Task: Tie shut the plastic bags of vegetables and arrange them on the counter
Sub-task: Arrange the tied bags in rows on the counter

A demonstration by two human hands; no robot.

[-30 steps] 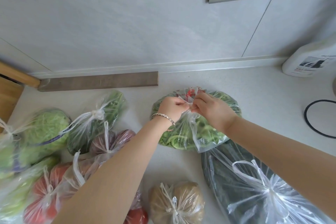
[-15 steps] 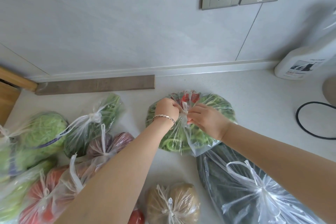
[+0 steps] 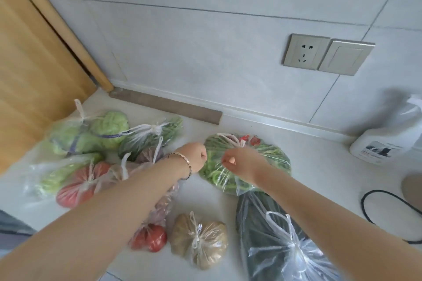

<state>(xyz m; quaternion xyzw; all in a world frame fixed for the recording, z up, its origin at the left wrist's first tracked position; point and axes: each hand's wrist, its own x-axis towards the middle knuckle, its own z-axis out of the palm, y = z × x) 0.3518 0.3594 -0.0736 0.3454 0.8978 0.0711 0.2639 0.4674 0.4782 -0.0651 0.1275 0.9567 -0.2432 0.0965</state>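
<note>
A clear bag of green peppers with a few red ones (image 3: 271,162) lies on the pale counter (image 3: 319,178) near the wall. Its white handles (image 3: 235,141) are bunched in a knot on top. My left hand (image 3: 195,157), with a bracelet on the wrist, is a closed fist at the bag's left edge. My right hand (image 3: 242,162) is curled over the bag's top. No handle shows in either fist. Tied bags lie around them: cabbage (image 3: 107,125), green beans (image 3: 155,134), tomatoes (image 3: 84,182), potatoes (image 3: 201,239) and dark greens (image 3: 274,239).
A white jug (image 3: 383,143) stands at the right by the wall, with a black cable (image 3: 386,210) looping in front of it. A wooden cabinet side (image 3: 34,64) bounds the left. A socket (image 3: 306,51) is on the wall, and a dark strip (image 3: 164,105) lies along its base.
My hands, which pinched the handles together over the pepper bag, have drawn apart into fists. The view has tilted up and swung left, showing more wall and the cabinet.
</note>
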